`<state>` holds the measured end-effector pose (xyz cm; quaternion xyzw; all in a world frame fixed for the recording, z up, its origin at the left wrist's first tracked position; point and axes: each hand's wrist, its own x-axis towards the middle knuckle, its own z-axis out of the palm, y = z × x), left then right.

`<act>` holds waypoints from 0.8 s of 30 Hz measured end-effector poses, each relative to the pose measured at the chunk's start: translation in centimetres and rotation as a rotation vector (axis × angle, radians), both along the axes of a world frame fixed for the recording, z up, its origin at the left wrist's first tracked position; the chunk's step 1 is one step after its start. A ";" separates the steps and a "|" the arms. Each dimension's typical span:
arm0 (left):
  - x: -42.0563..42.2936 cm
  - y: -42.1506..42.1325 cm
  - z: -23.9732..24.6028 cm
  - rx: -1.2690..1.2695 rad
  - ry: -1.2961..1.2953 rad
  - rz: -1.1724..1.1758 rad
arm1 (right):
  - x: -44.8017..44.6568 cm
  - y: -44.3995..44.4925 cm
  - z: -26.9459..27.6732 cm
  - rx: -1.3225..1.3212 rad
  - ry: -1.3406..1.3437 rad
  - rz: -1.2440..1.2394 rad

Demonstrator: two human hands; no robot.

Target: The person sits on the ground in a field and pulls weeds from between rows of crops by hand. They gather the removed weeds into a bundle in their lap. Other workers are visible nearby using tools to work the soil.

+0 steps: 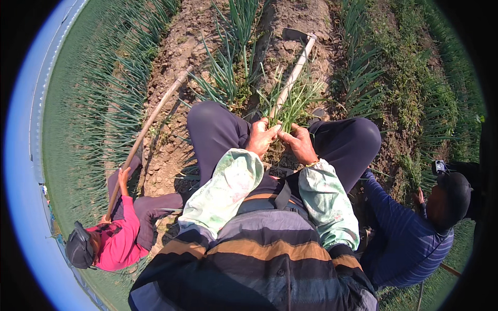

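Observation:
Between my bent knees, my left hand and my right hand meet at a bunch of green grass weeds. Fingers and thumbs of both hands pinch its lower stems, and the blades fan out away from me. A hoe lies on the soil ahead, its wooden handle running toward my hands and partly behind the grass. The dark hoe blade rests at the far end. I cannot tell whether the handle touches my hands.
At left, a person in a pink top grips a long wooden pole. A person in a striped blue top crouches at right. Rows of onion-like plants flank the dry soil ridge; low weeds grow right.

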<state>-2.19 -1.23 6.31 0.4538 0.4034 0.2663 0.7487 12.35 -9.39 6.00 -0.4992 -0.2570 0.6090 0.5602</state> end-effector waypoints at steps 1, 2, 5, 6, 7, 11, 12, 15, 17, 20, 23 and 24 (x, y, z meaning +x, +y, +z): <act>0.1 -0.1 -0.3 -0.009 0.007 -0.007 | 0.2 0.0 -0.6 -0.023 -0.017 0.010; 0.1 -0.1 -0.6 -0.016 -0.020 0.015 | 0.1 0.1 1.0 -0.049 -0.001 -0.006; 0.1 -0.5 -0.8 -0.119 -0.111 0.058 | -0.7 0.3 -1.0 0.056 0.126 -0.125; 0.0 -0.6 -0.7 -0.126 -0.105 0.065 | -0.5 0.1 -1.3 0.047 0.174 -0.118; -0.2 -0.7 -1.0 -0.166 -0.167 0.072 | -0.6 0.2 -0.8 0.032 0.223 -0.125; 0.3 -1.2 -1.3 -0.278 -0.298 0.183 | -0.8 0.6 -0.1 -0.003 0.264 -0.202; 0.5 -1.4 -1.2 -0.226 -0.299 0.167 | -0.7 0.5 -0.7 0.020 0.287 -0.191; 1.3 -2.0 -1.4 0.007 -0.179 0.146 | -0.6 0.4 -2.8 0.006 0.075 -0.326; 1.3 -2.1 -0.3 0.016 -0.196 0.151 | 0.9 0.0 -5.5 -0.020 -0.255 -0.389; 0.3 -1.4 0.6 0.067 -0.117 0.125 | 1.0 -0.1 -3.1 0.043 -0.718 -0.239; -0.7 -0.3 -1.2 0.026 0.034 0.102 | 0.1 -0.5 -3.6 0.086 -0.882 -0.129; -1.1 -0.3 -1.9 0.013 0.058 0.107 | -0.2 -0.8 -3.1 0.083 -0.718 -0.111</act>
